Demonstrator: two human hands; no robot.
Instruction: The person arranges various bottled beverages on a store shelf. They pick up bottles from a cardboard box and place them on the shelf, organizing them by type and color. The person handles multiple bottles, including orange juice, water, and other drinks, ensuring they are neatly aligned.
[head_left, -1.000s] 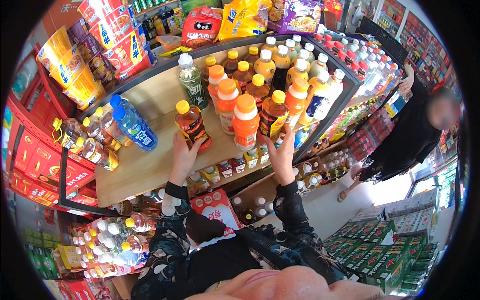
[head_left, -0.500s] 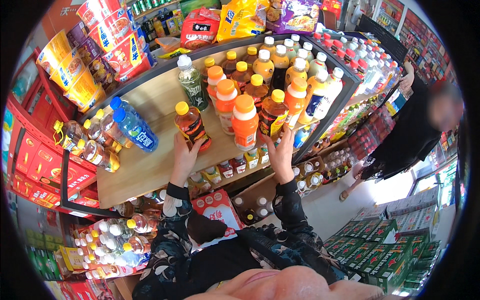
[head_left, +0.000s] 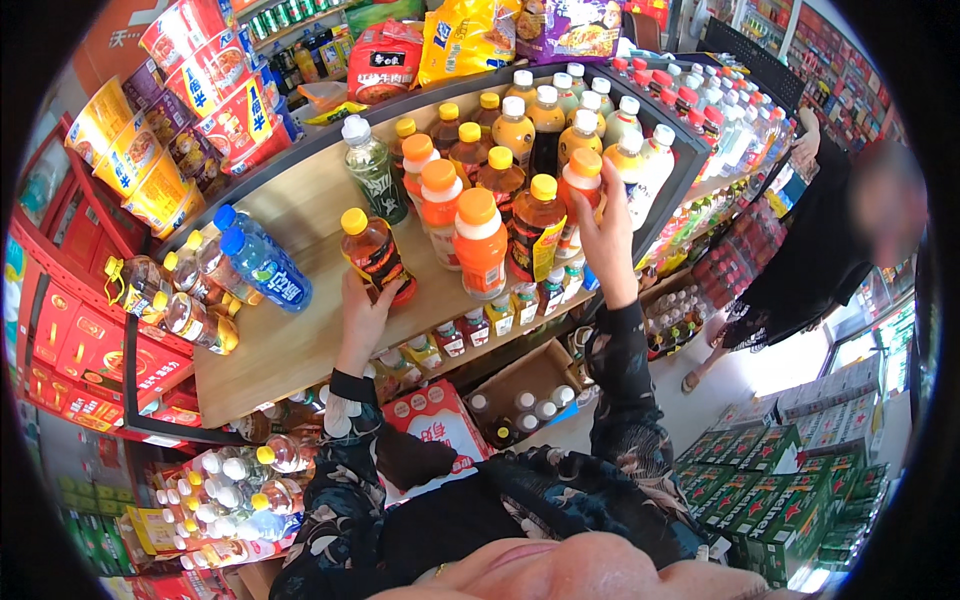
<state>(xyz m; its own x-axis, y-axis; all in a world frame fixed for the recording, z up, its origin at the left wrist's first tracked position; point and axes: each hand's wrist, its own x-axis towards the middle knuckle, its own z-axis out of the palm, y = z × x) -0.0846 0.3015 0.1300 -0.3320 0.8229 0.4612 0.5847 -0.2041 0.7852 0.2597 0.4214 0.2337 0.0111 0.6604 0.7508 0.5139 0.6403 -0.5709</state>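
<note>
On the wooden shelf (head_left: 270, 355), my left hand (head_left: 366, 315) grips the lower part of a brown drink bottle (head_left: 377, 256) with a yellow cap. The bottle stands apart from the rest, slightly tilted in view. My right hand (head_left: 607, 238) has its thumb and fingers around an orange drink bottle (head_left: 578, 187) with an orange cap, at the right of the group. Between my hands stand another brown bottle (head_left: 536, 235) with a yellow cap and a front orange bottle (head_left: 482, 250). A clear-green bottle (head_left: 376, 175) with a white cap is behind my left hand.
Blue bottles (head_left: 268, 268) and lying brown bottles (head_left: 198, 322) are at the shelf's left. Noodle cups (head_left: 135, 150) and noodle bags (head_left: 465, 45) stand beyond. A carton (head_left: 530, 385) holds bottles below. Another person (head_left: 810, 240) stands at the right; green boxes (head_left: 770, 510) are stacked nearby.
My right hand has moved right and farther away, from the front brown bottle to the orange bottle behind it. My left hand stays on its brown bottle.
</note>
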